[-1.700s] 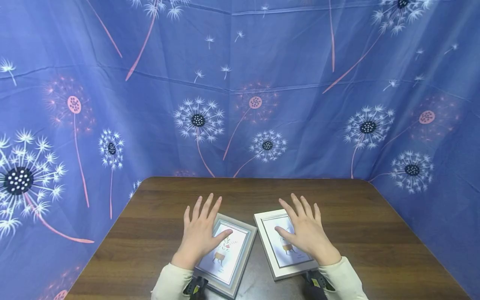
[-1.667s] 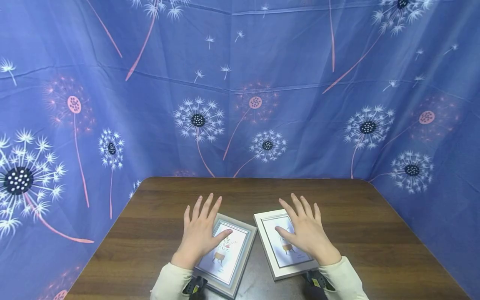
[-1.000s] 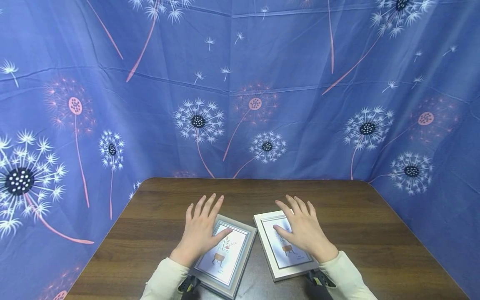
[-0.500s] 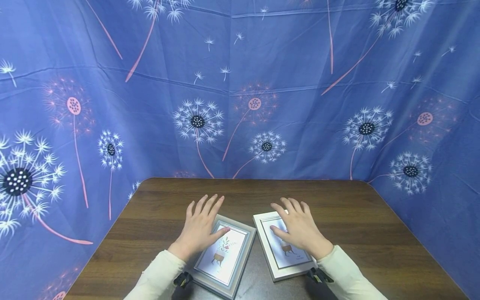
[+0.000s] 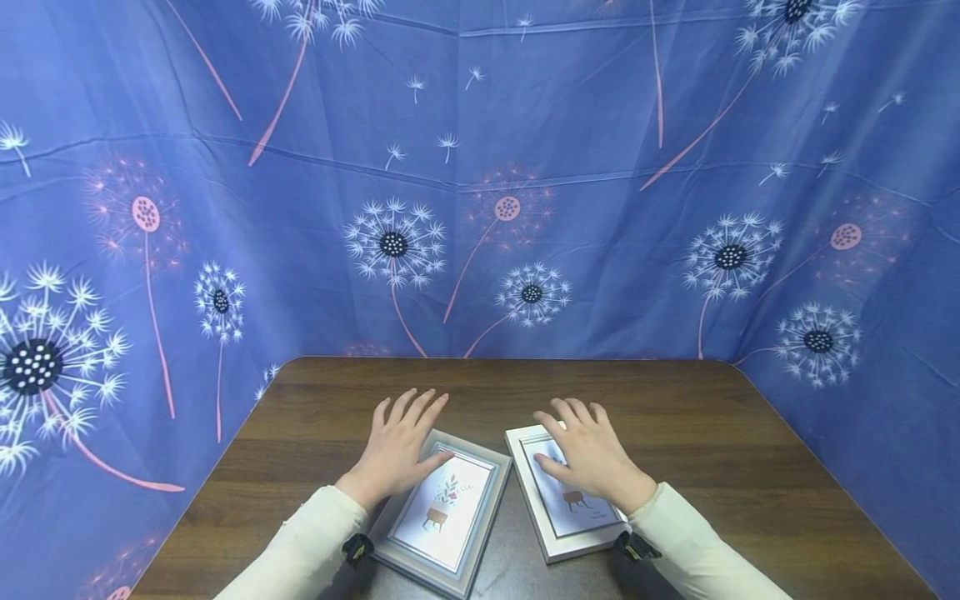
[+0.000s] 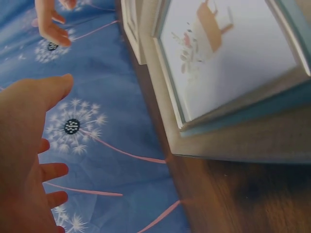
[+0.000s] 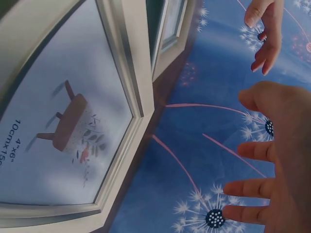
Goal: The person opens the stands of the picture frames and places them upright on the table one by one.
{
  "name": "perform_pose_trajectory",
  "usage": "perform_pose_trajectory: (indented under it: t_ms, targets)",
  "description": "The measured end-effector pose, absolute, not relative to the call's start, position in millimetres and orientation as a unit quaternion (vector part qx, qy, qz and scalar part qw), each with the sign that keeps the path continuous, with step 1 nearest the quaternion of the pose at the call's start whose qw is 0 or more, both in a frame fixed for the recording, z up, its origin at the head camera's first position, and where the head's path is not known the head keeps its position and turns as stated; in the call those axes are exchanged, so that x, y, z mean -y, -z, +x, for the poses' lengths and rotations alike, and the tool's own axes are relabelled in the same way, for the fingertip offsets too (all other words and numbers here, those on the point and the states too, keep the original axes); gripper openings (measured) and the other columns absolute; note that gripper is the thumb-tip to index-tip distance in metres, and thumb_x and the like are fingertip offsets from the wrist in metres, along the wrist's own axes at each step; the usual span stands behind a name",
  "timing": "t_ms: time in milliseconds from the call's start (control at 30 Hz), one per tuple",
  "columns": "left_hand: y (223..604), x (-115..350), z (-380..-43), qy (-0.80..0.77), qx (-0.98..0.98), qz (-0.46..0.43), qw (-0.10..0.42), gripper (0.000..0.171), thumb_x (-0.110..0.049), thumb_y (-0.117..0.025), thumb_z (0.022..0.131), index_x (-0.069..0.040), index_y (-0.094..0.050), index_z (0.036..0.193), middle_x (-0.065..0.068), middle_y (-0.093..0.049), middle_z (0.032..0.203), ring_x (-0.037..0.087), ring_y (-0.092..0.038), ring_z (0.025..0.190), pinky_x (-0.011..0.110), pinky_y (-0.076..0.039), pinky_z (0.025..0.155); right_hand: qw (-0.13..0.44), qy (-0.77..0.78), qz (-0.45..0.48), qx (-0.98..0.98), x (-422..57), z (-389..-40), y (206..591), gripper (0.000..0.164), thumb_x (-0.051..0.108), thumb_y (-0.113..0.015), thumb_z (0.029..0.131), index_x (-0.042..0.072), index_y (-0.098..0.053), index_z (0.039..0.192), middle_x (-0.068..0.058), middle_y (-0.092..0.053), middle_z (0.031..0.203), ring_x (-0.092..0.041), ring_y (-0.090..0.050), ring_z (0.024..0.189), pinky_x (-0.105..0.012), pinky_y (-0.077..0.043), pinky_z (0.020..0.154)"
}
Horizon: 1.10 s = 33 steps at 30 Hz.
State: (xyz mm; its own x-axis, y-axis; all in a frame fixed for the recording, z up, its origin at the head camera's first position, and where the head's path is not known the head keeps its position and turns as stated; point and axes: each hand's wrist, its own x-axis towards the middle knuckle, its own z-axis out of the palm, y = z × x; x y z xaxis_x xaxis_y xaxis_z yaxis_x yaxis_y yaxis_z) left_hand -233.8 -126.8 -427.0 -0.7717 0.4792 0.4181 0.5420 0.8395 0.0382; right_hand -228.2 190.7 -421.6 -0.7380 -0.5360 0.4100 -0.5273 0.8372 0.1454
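Note:
Two picture frames lie face up on the brown wooden table (image 5: 675, 433), tilted away from each other. Above the left picture frame (image 5: 480, 517), silvery grey with a plant-pot print, hovers my left hand (image 5: 393, 454), fingers spread. My right hand (image 5: 592, 458) hangs over the cream-white right picture frame (image 5: 551, 533), fingers apart and slightly bent. Both hands hold nothing; the wrist views show a gap between each hand and its frame. In the right wrist view the print (image 7: 73, 121) carries a "4"x6"" size marking. Each hand hides part of its frame's upper outer side.
A blue curtain (image 5: 480, 125) printed with dandelions surrounds the table at the back and sides. Dark straps sit at both wrists, below cream sleeves (image 5: 307, 533). The two frames' upper corners nearly meet in the middle.
My right hand has moved left and slightly down, its fingers bending a little more. The left hand has shifted slightly, its forearm swinging outward. Both frames stay in place.

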Motion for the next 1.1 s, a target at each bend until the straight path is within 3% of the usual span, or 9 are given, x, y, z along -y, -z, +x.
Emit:
perform_pose_trajectory:
  t_ms: [267, 567, 1100]
  targets:
    - [431, 131, -244, 0.061, 0.937, -0.287, 0.188, 0.08, -0.054, -0.065, 0.089, -0.011, -0.038, 0.151, 0.013, -0.044, 0.149, 0.039, -0.035, 0.137, 0.064, -0.026, 0.105, 0.236, 0.023, 0.313, 0.92, -188, -231, 426, 0.055, 0.05, -0.068, 0.085, 0.016, -0.061, 0.128, -0.015, -0.056, 0.127, -0.035, -0.052, 0.116, -0.058, -0.042, 0.091]
    - [433, 134, -253, 0.027, 0.944, -0.307, 0.121, 0.077, -0.054, -0.062, 0.092, -0.011, -0.038, 0.152, 0.015, -0.042, 0.15, 0.039, -0.034, 0.138, 0.065, -0.023, 0.107, 0.241, 0.042, 0.335, 0.91, -184, -232, 429, 0.053, 0.049, -0.067, 0.085, 0.015, -0.061, 0.126, -0.014, -0.058, 0.125, -0.033, -0.053, 0.114, -0.055, -0.043, 0.09]
    - [448, 141, -271, 0.028, 0.931, -0.347, 0.111, 0.073, -0.05, -0.064, 0.092, -0.009, -0.042, 0.149, 0.013, -0.046, 0.145, 0.039, -0.036, 0.135, 0.063, -0.023, 0.105, 0.267, 0.069, 0.377, 0.884, -181, -230, 436, 0.048, 0.049, -0.067, 0.086, 0.016, -0.061, 0.121, -0.01, -0.059, 0.119, -0.03, -0.055, 0.109, -0.05, -0.044, 0.087]
